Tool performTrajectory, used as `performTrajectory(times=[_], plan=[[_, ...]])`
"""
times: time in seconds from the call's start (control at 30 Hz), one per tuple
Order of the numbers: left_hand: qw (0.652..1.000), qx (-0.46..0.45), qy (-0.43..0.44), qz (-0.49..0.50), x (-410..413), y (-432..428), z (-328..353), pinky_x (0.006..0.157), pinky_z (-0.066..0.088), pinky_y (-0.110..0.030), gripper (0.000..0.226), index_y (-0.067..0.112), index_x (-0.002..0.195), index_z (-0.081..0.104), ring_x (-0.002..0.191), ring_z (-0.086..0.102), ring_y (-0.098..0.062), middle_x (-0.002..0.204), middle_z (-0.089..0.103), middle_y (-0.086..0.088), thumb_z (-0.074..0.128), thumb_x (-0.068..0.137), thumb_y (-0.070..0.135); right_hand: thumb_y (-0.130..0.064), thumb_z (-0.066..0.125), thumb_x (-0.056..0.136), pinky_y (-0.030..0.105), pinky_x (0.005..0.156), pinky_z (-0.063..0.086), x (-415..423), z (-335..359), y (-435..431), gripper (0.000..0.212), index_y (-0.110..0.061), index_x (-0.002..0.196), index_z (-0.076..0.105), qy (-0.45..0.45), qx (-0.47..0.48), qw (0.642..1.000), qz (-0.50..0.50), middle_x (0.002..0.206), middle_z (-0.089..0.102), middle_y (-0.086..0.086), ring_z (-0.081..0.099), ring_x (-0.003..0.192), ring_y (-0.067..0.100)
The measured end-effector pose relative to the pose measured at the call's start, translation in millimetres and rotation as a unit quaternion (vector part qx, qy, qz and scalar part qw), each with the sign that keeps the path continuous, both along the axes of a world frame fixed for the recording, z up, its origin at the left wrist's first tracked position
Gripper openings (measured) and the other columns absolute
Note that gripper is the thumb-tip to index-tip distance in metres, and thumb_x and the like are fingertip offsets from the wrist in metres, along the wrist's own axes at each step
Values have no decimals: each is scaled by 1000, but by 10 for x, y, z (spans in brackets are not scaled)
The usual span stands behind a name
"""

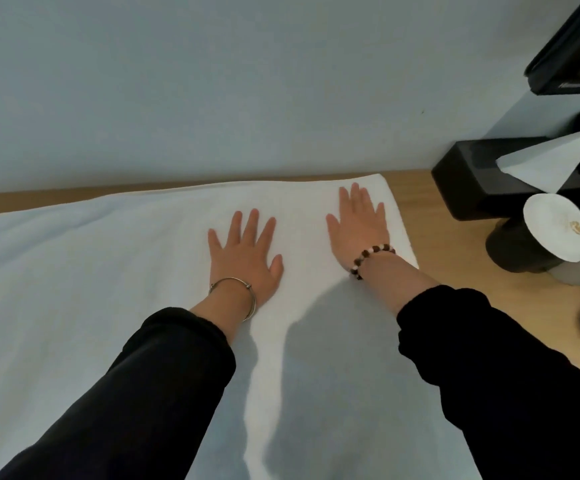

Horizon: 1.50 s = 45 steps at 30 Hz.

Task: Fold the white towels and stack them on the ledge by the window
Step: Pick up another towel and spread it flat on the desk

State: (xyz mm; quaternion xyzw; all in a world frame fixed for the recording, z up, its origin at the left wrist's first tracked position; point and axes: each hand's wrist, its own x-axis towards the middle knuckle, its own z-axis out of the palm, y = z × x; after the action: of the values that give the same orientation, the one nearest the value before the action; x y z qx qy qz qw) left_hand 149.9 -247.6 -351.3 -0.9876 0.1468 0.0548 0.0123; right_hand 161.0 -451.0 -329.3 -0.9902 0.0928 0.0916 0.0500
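We are pressing our left hand [245, 252] and right hand [359, 225], fingers [252, 223] flat and gripping nothing, smoothing the white cotton towel [108, 271] on the wooden bench [454, 271] rightward for crisp folds.

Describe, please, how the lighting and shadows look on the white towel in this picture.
Head view: dim, cool light with no glare; soft grey shadows lie on the flat white cloth towel between the black-sleeved forearms, nearer the camera than the left hand and right hand; the whole picture is slightly soft.
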Motion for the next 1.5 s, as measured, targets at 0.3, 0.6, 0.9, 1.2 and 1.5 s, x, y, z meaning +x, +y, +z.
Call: performTrajectory(times=[0.3,0.6,0.9,1.2,1.5], plan=[[1000,-26,2,2,1,17,20,113,2,-55,69,26,150,-4,145,-10,-23,159,-6,4,7,87,49,-34,13,100,48,116,-6,220,-41,-226,58,-13,151,-4,2,-27,994,-110,159,-12,2,-10,146,15],[999,-39,17,3,-16,23,63,114,-3,-52,61,29,151,-3,145,-11,-22,159,-7,3,17,93,35,-43,13,99,46,115,-4,-250,-151,458,56,-30,150,-5,-9,-4,1000,24,159,-11,-1,-9,146,18],[999,17,37,-27,98,761,100,114,-4,-50,59,37,147,-13,145,-14,-17,157,-16,9,8,94,53,-34,18,97,52,115,-4,-179,-41,507,60,-24,151,-5,27,-36,999,-7,159,-12,0,-9,146,19],[994,11,50,95,-46,1841,110,113,-1,-54,58,38,147,-14,144,-16,-21,156,-19,9,9,96,51,-39,11,100,49,116,-4,-62,53,1724,61,-13,150,-11,40,3,999,-4,157,-18,8,-14,145,25],[999,-1,31,45,41,2424,134,114,-11,-46,56,32,149,-11,143,-23,-20,157,-18,4,10,99,43,-37,17,99,53,114,-6,173,9,2989,63,-13,150,-9,36,48,997,-46,157,-17,9,-15,145,26]])
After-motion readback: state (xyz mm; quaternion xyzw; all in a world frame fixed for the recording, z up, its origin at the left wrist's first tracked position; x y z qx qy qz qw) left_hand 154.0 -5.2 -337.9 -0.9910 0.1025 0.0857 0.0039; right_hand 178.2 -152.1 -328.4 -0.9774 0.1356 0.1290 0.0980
